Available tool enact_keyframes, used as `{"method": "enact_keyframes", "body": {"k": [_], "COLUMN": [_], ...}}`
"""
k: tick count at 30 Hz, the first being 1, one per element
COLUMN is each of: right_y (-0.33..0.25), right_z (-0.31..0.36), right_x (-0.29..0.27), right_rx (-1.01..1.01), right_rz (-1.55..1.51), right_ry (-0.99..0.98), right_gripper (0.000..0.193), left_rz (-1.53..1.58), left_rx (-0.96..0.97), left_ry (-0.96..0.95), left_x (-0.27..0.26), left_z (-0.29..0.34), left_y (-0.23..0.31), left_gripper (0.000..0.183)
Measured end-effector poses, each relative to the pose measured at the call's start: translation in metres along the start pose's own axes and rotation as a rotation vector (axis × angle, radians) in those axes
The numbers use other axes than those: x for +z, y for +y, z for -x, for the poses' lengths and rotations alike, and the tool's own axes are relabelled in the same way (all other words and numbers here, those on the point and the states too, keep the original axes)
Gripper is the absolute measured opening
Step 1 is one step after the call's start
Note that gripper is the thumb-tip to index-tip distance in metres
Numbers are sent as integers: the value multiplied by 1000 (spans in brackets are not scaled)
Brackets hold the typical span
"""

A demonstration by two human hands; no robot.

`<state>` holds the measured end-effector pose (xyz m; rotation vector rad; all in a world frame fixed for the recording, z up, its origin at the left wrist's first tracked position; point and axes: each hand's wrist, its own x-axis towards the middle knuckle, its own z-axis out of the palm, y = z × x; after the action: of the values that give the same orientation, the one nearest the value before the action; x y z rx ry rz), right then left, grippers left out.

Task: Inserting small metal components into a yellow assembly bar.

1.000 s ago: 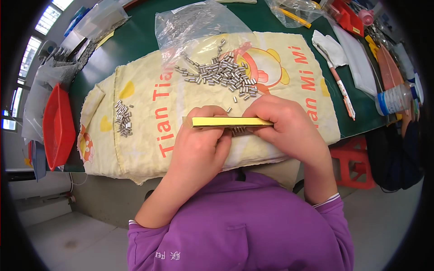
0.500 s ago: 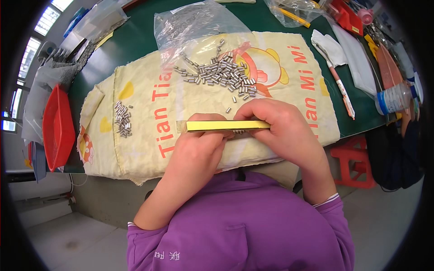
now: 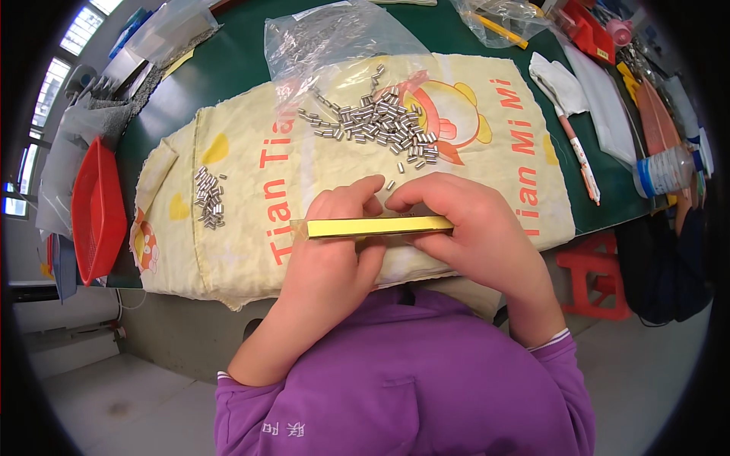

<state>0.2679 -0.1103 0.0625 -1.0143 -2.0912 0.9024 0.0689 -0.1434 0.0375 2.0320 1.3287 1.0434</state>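
A long, narrow yellow bar (image 3: 379,226) with a dark lower edge spans both hands above the cloth's near part. My left hand (image 3: 325,262) is closed around its left end, fingers beyond it and thumb on the near side. At the other end, my right hand (image 3: 487,224) grips the bar, its index finger curled past the far side and thumb below. What lies under the bar between the fingertips is mostly hidden. Just beyond the fingers is a loose small metal pin (image 3: 390,185). A heap of short silver pins (image 3: 388,121) lies farther off, and a smaller pile (image 3: 209,199) sits left.
A printed yellow cloth (image 3: 243,167) covers part of the green table (image 3: 236,57). Behind the heap lies a clear plastic bag (image 3: 334,45) of pins. A red tray (image 3: 99,216) stands left; a pen (image 3: 579,159), white cloth (image 3: 559,83) and plastic bottle (image 3: 665,171) are right.
The bar has shifted slightly left and toward me. My left fingers have stretched out farther beyond it, and a gap has opened between the two hands' fingertips.
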Motion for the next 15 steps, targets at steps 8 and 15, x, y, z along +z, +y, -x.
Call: {"method": "enact_keyframes", "body": {"k": [8, 15], "right_y": [-3, -6], "right_z": [-2, -4], "right_x": [13, 18], "right_rx": [-37, -67], "right_rz": [104, 78], "right_ry": [3, 9], "right_gripper": [32, 32], "left_rz": [42, 68], "left_rx": [-80, -107], "left_ry": [0, -25], "left_x": [-1, -7], "left_z": [5, 9], "left_y": [4, 3], "left_gripper": [62, 66]}}
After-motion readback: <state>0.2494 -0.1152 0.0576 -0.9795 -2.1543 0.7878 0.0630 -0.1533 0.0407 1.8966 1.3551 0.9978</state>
